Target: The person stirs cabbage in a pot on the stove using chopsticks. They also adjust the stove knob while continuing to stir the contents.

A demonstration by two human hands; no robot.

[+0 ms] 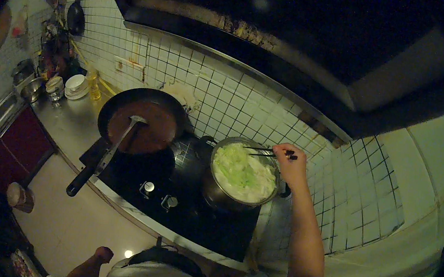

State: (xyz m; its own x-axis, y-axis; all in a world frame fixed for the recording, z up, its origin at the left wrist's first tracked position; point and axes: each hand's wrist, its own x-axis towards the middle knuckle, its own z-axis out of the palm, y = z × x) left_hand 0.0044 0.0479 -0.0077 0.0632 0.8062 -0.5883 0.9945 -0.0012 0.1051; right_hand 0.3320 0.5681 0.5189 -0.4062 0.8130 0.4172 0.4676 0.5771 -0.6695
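Note:
My right hand (293, 172) grips a pair of dark chopsticks (261, 148) over the far right side of a metal pot (211, 192). The chopstick tips reach in among pale green chopped leafy vegetables (243, 169), which fill the pot almost to its rim. Down by my left side, near the apron, my left hand (104, 254) hangs with its fingers curled, and I see nothing in it. Left of the pot, a dark wok (106, 119) contains a reddish-brown sauce or soup (157, 125). A metal spatula (116, 145) leans in it, its black handle sticking out past the counter edge.
Both vessels stand on a black gas cooktop (195, 226) with two knobs at its front. A range hood (239, 58) overhangs the tiled wall. White bowls (76, 85), an oil bottle (94, 87) and jars (54, 86) are at the left. A round container (20, 197) stands low on the left.

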